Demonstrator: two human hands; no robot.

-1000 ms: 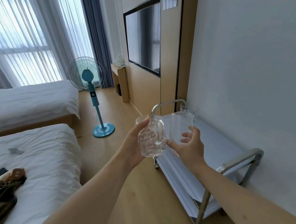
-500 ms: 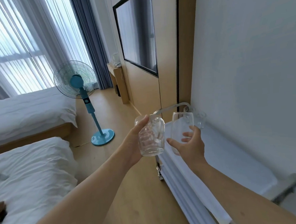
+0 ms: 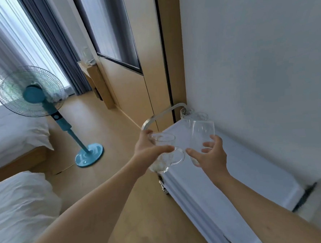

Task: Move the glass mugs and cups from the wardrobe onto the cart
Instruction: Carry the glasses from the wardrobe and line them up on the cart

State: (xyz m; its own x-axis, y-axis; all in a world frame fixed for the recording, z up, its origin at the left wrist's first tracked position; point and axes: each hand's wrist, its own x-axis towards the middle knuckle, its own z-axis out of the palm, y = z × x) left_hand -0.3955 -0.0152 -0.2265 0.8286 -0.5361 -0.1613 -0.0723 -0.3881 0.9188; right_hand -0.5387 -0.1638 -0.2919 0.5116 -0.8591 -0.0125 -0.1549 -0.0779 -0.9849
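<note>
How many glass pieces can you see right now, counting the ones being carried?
4: a handled mug in the left hand, a smooth cup in the right hand, two glasses at the cart's far end.

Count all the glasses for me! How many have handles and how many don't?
Handled mug: 1, in the left hand at
Plain glass cups: 3, one in the right hand at, two on the cart at and
Total: 4
</note>
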